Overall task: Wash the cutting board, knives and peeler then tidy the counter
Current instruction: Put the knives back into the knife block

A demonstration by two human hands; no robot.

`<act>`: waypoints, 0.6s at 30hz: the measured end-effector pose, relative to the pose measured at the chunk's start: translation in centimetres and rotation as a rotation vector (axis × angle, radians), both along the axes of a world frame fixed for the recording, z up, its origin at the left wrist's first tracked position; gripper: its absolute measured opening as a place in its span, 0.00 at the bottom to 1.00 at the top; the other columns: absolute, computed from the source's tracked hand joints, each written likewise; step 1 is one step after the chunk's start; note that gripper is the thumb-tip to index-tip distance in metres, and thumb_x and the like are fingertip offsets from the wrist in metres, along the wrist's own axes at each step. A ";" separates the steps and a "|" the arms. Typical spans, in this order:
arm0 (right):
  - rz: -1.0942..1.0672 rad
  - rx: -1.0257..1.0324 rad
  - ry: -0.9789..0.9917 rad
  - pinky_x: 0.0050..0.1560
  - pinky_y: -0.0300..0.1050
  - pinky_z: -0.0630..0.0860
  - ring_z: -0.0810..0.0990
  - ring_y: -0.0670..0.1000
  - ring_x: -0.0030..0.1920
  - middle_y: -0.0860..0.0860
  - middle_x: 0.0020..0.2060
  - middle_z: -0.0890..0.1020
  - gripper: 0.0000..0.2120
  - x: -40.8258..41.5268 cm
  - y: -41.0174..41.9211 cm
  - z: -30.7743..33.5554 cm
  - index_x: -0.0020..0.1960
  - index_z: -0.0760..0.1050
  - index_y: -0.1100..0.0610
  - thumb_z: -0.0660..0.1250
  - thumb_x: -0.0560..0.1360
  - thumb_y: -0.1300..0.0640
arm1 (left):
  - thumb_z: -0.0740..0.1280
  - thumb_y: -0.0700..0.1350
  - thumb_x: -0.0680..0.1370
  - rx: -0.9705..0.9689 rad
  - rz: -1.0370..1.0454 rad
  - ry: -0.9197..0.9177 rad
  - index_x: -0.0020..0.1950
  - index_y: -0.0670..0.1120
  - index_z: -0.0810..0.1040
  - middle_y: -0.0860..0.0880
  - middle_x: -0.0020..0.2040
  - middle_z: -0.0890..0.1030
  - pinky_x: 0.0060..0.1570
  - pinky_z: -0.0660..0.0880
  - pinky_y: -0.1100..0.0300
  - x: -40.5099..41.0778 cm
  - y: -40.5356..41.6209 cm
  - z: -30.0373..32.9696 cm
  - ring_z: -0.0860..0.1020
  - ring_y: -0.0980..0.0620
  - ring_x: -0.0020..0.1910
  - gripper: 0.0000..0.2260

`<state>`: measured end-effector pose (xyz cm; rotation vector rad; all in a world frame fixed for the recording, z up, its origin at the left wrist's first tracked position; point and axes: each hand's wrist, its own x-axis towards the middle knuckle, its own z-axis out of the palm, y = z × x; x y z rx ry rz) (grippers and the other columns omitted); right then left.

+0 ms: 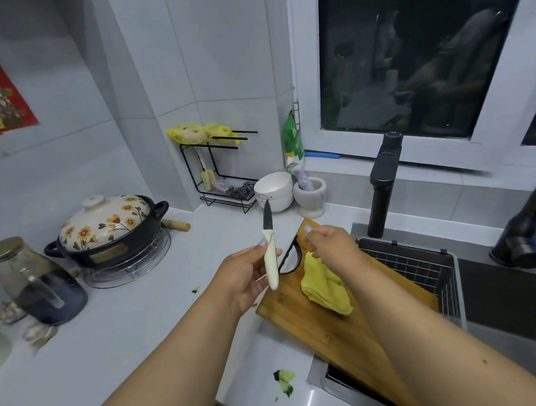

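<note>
At the centre of the frame, the left hand (243, 274) grips a small paring knife with a cream handle and dark blade (270, 248), point up, over the white counter (127, 316). Just right of it, the right hand (330, 246) pinches a folded yellow cloth (324, 284) that hangs onto the wooden cutting board (299, 315). The board lies slanted across the counter edge and the dark sink (507, 296). A black-handled peeler (290, 258) rests on the board, between the two hands.

No text, label or number is legible on anything in view.
</note>
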<state>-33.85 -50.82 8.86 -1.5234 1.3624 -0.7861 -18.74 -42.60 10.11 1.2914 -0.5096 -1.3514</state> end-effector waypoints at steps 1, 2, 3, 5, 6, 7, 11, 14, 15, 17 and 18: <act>0.023 0.004 -0.038 0.45 0.47 0.74 0.75 0.51 0.37 0.55 0.39 0.80 0.17 0.4 0.2 0.4 0.48 0.80 0.61 0.61 0.78 0.48 | 0.65 0.44 0.79 -0.015 0.010 0.014 0.51 0.41 0.80 0.43 0.48 0.85 0.43 0.73 0.58 0.1 0.0 0.1 0.78 0.53 0.37 0.08; 0.044 0.006 -0.070 0.44 0.45 0.73 0.76 0.50 0.37 0.52 0.38 0.80 0.15 0.8 0.6 0.9 0.46 0.80 0.58 0.61 0.78 0.49 | 0.65 0.44 0.79 -0.027 0.020 0.023 0.50 0.41 0.80 0.43 0.47 0.85 0.44 0.73 0.58 0.3 -0.1 0.3 0.78 0.52 0.38 0.07; 0.067 0.006 -0.096 0.42 0.44 0.72 0.77 0.49 0.36 0.51 0.37 0.80 0.14 1.2 0.8 1.3 0.46 0.80 0.56 0.61 0.78 0.49 | 0.65 0.43 0.79 -0.038 0.030 0.027 0.51 0.41 0.80 0.43 0.47 0.85 0.44 0.72 0.59 0.5 -0.1 0.5 0.79 0.52 0.38 0.06; 0.109 0.007 -0.136 0.40 0.41 0.72 0.77 0.48 0.34 0.51 0.35 0.80 0.14 2.0 1.4 2.0 0.45 0.79 0.57 0.61 0.79 0.48 | 0.65 0.42 0.79 -0.054 0.054 0.023 0.51 0.41 0.79 0.44 0.47 0.85 0.42 0.73 0.60 0.9 -0.3 1.0 0.79 0.52 0.39 0.06; 0.124 0.013 -0.145 0.39 0.42 0.72 0.77 0.48 0.33 0.51 0.34 0.80 0.14 2.4 1.7 2.2 0.45 0.79 0.57 0.61 0.79 0.48 | 0.65 0.41 0.79 -0.059 0.066 0.020 0.52 0.41 0.79 0.44 0.46 0.85 0.42 0.75 0.60 1.1 -0.4 1.2 0.80 0.51 0.39 0.06; 0.134 0.017 -0.149 0.38 0.42 0.72 0.77 0.48 0.32 0.51 0.33 0.80 0.14 2.7 1.9 2.5 0.45 0.79 0.57 0.62 0.78 0.48 | 0.65 0.41 0.79 -0.062 0.080 0.020 0.53 0.41 0.78 0.44 0.47 0.84 0.42 0.76 0.60 1.2 -0.6 1.5 0.81 0.51 0.40 0.06; 0.177 0.016 -0.150 0.37 0.43 0.74 0.79 0.48 0.32 0.53 0.35 0.84 0.15 4.0 2.6 3.3 0.47 0.79 0.60 0.65 0.76 0.47 | 0.66 0.38 0.79 -0.077 0.141 0.047 0.53 0.40 0.77 0.42 0.49 0.83 0.46 0.78 0.58 2.4 -1.0 2.2 0.82 0.47 0.45 0.05; 0.194 -0.024 -0.162 0.38 0.43 0.75 0.80 0.46 0.33 0.52 0.36 0.84 0.08 5.2 3.0 3.6 0.44 0.78 0.56 0.70 0.73 0.50 | 0.66 0.38 0.79 -0.088 0.178 0.060 0.53 0.39 0.77 0.41 0.49 0.82 0.46 0.79 0.57 3.4 -0.9 2.6 0.82 0.47 0.46 0.04; 0.189 -0.052 -0.181 0.39 0.44 0.75 0.80 0.46 0.33 0.53 0.37 0.84 0.06 5.7 3.1 3.6 0.43 0.77 0.54 0.71 0.72 0.52 | 0.66 0.38 0.79 -0.090 0.187 0.059 0.52 0.39 0.77 0.41 0.47 0.83 0.45 0.79 0.58 3.8 -0.8 2.8 0.82 0.48 0.45 0.04; 0.162 -0.103 -0.237 0.41 0.46 0.76 0.80 0.46 0.34 0.54 0.38 0.83 0.05 6.9 3.3 3.8 0.43 0.77 0.53 0.73 0.71 0.55 | 0.65 0.38 0.79 -0.095 0.202 0.050 0.51 0.40 0.77 0.43 0.44 0.84 0.42 0.78 0.59 4.7 -0.4 3.1 0.83 0.50 0.44 0.03; 0.143 -0.124 -0.265 0.43 0.48 0.77 0.80 0.48 0.35 0.53 0.38 0.83 0.04 7.7 3.4 3.9 0.43 0.77 0.53 0.73 0.71 0.56 | 0.65 0.38 0.79 -0.098 0.211 0.048 0.50 0.40 0.78 0.44 0.43 0.84 0.41 0.78 0.59 5.2 -0.1 3.3 0.83 0.50 0.43 0.03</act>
